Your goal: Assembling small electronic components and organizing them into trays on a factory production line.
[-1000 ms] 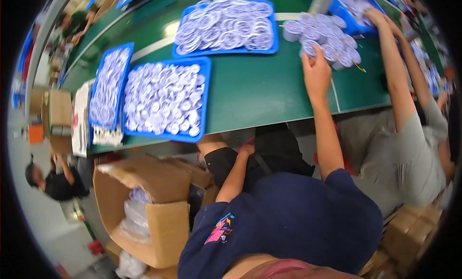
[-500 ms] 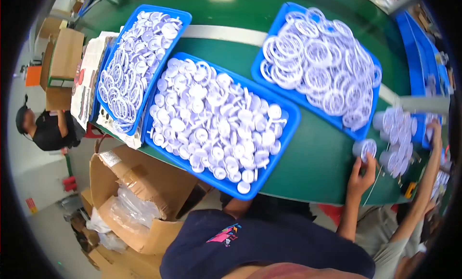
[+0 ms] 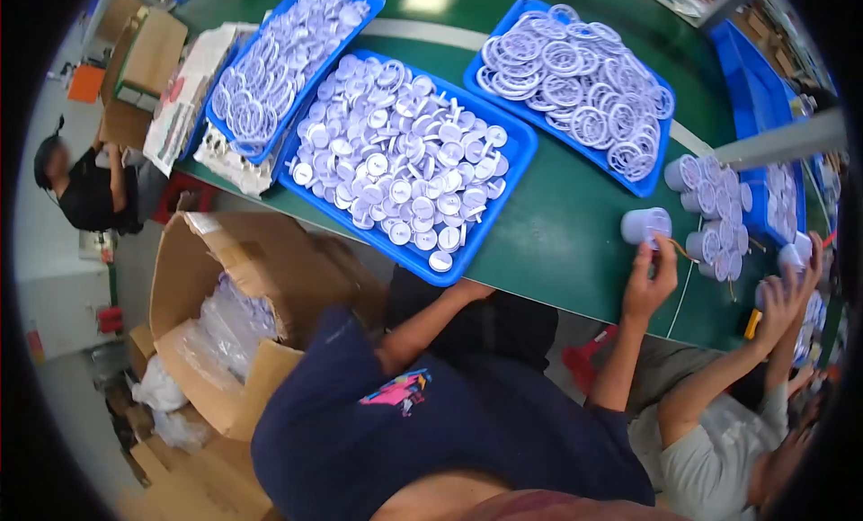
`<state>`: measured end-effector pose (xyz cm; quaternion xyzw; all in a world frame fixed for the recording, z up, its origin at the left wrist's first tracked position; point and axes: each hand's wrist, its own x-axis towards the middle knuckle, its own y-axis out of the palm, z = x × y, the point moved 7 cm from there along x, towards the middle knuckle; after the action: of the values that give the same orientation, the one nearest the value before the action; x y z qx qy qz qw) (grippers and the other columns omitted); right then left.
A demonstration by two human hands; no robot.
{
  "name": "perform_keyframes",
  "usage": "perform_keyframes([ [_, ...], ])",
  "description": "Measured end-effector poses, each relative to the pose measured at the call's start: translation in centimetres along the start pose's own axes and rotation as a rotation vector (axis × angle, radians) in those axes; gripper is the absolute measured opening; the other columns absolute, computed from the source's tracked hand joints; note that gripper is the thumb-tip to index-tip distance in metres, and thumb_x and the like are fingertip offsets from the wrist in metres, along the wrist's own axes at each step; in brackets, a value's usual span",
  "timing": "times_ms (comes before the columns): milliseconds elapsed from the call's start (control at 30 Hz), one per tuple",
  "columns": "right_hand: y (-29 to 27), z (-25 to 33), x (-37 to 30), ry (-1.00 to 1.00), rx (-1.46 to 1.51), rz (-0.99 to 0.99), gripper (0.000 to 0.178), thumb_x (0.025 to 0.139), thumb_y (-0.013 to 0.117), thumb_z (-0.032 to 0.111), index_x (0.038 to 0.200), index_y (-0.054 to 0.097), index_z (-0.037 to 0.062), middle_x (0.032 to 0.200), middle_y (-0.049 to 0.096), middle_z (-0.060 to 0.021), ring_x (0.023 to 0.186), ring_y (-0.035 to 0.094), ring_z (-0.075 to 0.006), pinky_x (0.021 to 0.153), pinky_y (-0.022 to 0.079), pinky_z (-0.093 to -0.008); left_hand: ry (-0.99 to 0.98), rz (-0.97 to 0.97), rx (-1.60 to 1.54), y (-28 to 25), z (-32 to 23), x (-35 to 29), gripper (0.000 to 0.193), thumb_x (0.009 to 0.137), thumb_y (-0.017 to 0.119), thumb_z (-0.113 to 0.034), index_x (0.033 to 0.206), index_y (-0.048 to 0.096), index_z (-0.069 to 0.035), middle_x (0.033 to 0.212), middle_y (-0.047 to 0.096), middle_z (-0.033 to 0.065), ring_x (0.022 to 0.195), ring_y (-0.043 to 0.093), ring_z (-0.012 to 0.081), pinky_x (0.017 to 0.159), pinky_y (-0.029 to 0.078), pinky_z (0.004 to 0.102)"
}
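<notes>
My right hand (image 3: 650, 283) is at the table's front edge, its fingers closed at the rim of a white plastic cup (image 3: 636, 224). A thin orange-brown wire (image 3: 680, 248) trails from beside the fingertips toward the right. My left hand (image 3: 472, 290) rests low at the table edge, below the near corner of a blue tray (image 3: 524, 152) heaped with small white round caps (image 3: 395, 161); its fingers are hidden. Right of the held cup stands a cluster of similar white cups (image 3: 710, 202).
Another blue tray (image 3: 665, 152) holds white rings (image 3: 566, 62). A third tray (image 3: 373, 13) of mixed white parts lies at the left. A cardboard box (image 3: 297, 287) with plastic bags stands beside me. A co-worker's hands (image 3: 787, 296) work at the far right; another person (image 3: 94, 184) is at far left.
The view has shifted, so the trays appear higher. My left hand has come into sight at the table edge. My right hand remains at the cup. The co-worker's second hand now shows.
</notes>
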<state>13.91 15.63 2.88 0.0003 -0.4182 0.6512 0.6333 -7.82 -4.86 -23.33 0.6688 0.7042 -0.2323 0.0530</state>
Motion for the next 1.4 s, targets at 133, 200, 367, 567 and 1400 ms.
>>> perform_keyframes([
  [133, 2.2, 5.6, -1.5, -0.228, 0.188, 0.227, 0.027, 0.087, 0.077, 0.0, 0.113, 0.07, 0.0024, 0.099, 0.069, -0.0128, 0.068, 0.063, -0.0177, 0.062, 0.051, -0.0287, 0.076, 0.179, -0.054, -5.3, -6.5, -5.1, 0.028, 0.103, 0.066, -0.025, 0.113, 0.072, 0.0, 0.105, 0.074, 0.0113, 0.092, 0.069, 0.0175, 0.085, 0.055, 0.0346],
  [200, 3.2, 7.7, -2.4, -0.247, 0.256, 0.283, 0.028, 0.084, 0.081, 0.005, 0.11, 0.07, 0.0047, 0.096, 0.067, -0.0121, 0.065, 0.065, -0.0191, 0.057, 0.051, -0.0309, 0.069, 0.181, -0.377, -9.3, -10.8, -9.6, 0.029, 0.105, 0.064, -0.027, 0.112, 0.07, 0.0, 0.1, 0.074, 0.0075, 0.093, 0.07, 0.0162, 0.085, 0.055, 0.0288],
  [367, 7.1, 11.3, -2.6, -0.308, 0.26, 0.372, 0.028, 0.086, 0.083, 0.019, 0.108, 0.071, 0.0066, 0.094, 0.063, -0.009, 0.064, 0.062, -0.0204, 0.058, 0.051, -0.0342, -0.001, -0.351, -0.45, -17.2, -14.0, -12.4, 0.052, 0.11, 0.048, -0.047, 0.103, 0.066, 0.002, 0.091, 0.072, 0.0137, 0.075, 0.072, 0.0205, 0.064, 0.058, 0.0322],
  [567, 7.0, 15.0, -2.7, -0.332, 0.229, 0.13, 0.028, 0.087, 0.08, 0.016, 0.113, 0.073, 0.007, 0.102, 0.059, -0.0103, 0.087, 0.064, -0.0288, 0.074, 0.054, -0.0377, -0.071, -0.248, -0.39, -16.1, -13.6, -11.9, 0.047, 0.109, 0.055, -0.043, 0.1, 0.067, 0.002, 0.083, 0.073, 0.0115, 0.066, 0.07, 0.0168, 0.058, 0.055, 0.0281],
  [1400, 19.5, 17.6, 4.2, -0.608, -0.51, 0.577, 0.013, 0.085, 0.066, 0.009, 0.095, 0.074, 0.0065, 0.101, 0.069, -0.0112, 0.099, 0.065, -0.032, 0.084, 0.057, -0.0443, 0.53, -0.635, 0.095, -6.1, -24.3, -5.1, 0.086, 0.093, 0.074, -0.011, 0.157, 0.02, 0.011, 0.159, 0.026, 0.0361, 0.149, 0.028, 0.0521, 0.124, 0.025, 0.0507],
])
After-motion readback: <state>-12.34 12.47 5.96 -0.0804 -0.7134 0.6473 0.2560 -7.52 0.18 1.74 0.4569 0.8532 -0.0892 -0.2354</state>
